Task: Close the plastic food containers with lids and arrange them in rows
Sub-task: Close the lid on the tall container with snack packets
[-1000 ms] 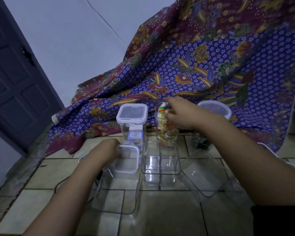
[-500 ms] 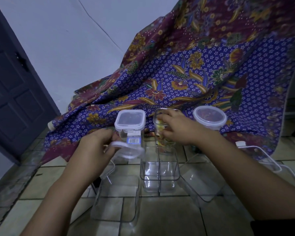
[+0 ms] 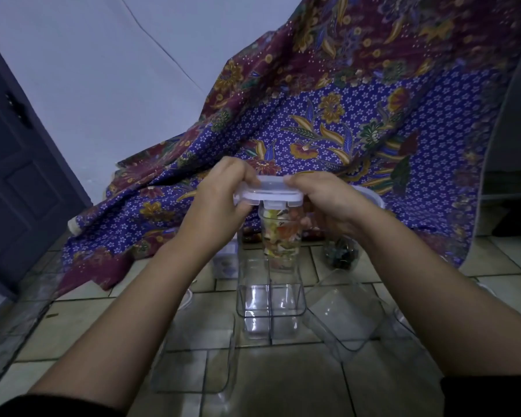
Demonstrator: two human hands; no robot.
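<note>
Head view, tiled floor (image 3: pixel 277 383), batik cloth (image 3: pixel 358 121), dark door (image 3: pixel 15 176)

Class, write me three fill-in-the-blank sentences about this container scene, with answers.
1. Both hands hold a clear ____ over the filled container.
2. The left hand and right hand grip its opposite ____.
3. The empty containers stand on a ____ floor.

Answers: lid; ends; tiled
</note>
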